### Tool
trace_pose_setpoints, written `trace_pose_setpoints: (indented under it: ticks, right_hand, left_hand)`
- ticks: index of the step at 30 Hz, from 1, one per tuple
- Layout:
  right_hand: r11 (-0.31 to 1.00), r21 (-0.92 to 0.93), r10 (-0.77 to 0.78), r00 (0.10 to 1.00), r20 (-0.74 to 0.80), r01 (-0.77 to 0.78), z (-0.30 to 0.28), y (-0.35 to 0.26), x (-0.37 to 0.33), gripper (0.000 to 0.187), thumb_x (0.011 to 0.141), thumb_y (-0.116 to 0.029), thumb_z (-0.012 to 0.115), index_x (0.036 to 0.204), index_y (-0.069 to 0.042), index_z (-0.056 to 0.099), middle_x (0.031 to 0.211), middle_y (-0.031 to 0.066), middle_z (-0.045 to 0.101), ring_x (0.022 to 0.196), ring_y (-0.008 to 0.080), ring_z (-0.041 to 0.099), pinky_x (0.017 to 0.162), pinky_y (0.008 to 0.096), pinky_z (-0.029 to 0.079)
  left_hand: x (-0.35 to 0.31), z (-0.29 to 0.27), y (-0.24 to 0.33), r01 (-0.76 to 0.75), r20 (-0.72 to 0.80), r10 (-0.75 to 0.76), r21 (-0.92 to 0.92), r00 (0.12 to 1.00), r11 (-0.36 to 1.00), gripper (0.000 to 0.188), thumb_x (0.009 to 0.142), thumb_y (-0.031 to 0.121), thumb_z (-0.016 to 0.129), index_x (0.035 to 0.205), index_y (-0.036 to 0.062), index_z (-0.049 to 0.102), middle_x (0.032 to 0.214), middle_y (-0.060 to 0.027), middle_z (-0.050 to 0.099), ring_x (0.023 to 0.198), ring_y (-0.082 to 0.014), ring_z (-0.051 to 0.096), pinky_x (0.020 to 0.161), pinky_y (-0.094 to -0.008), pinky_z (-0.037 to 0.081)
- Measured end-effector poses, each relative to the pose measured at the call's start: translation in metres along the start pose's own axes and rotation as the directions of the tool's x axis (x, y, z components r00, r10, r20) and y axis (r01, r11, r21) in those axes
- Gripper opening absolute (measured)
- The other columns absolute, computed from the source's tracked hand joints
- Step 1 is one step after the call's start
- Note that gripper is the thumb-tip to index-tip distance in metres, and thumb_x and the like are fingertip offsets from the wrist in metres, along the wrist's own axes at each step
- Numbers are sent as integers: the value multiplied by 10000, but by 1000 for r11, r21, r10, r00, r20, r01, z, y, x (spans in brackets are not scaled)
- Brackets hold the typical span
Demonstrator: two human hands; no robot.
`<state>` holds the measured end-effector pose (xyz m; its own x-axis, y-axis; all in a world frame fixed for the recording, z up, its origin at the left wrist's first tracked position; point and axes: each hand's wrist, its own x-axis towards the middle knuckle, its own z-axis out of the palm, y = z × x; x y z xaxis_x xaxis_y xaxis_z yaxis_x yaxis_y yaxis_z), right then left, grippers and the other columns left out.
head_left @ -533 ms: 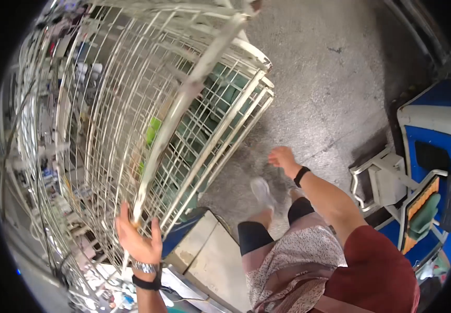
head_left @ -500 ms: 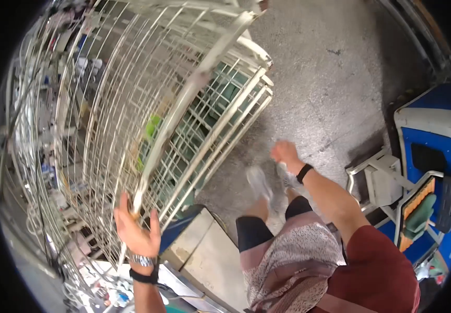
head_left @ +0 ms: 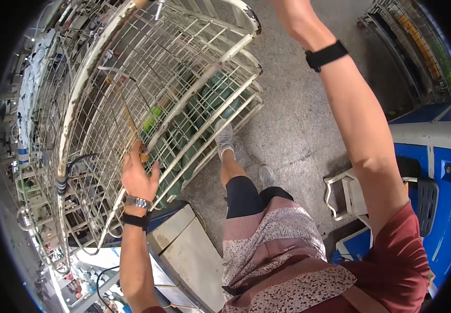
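A tall cage cart [head_left: 199,86] of white painted wire with worn, chipped paint fills the upper left. Behind its mesh lie several dark green rounded pieces [head_left: 165,151] and a bright green item [head_left: 152,119]. My left hand [head_left: 138,177] is at the cart's near end, against the wire frame, fingers pointing up and thumb spread apart. Whether its fingertips touch the wire I cannot tell. My right arm stretches far forward, and the right hand [head_left: 294,18] is cut off by the upper edge, so its fingers are hidden.
On the right stand a blue-and-white machine [head_left: 444,193] and a white metal frame [head_left: 348,195]. Another wire cart [head_left: 410,52] is at the far right. A pale box-like surface [head_left: 191,255] lies by my left leg. Grey speckled floor [head_left: 298,130] runs between the carts.
My right hand has swung forward from near my feet to the upper edge. My left hand has moved slightly up along the cart, and one foot has stepped forward beside it.
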<state>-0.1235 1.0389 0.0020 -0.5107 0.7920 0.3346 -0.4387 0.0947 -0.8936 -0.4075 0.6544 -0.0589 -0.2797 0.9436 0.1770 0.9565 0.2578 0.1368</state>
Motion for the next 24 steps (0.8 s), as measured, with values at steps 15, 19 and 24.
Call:
trace_pose_setpoints:
  ticks: [15,19,24]
  right_hand:
    - [996,-16,-90,996,-29,89,36,18,37,736,1115,-578,318,1620,-42,343,1656,79,370,1533,181,297,1255,320,206]
    - [997,-42,-62,992,-106,58,47,16,27,629,1129,-510,348,1521,-35,478,1494,71,522,1359,178,457,1157,318,330]
    - [992,-77,-105,984,-146,95,45,32,19,552,1130,-465,369,1443,-32,507,1388,57,538,1261,171,470,1092,319,358]
  left_hand:
    - [-2,0,2,23,9,-24,76,1000,997,725,833,174,792,1495,136,498,1066,-117,672,917,-346,689,731,-452,573]
    - [-5,3,-5,41,33,-44,78,998,996,707,848,191,782,1491,158,490,1090,-128,663,927,-359,692,730,-464,576]
    - [3,1,1,81,41,-85,96,996,992,706,842,200,786,1482,168,489,1108,-135,668,947,-365,695,739,-475,579]
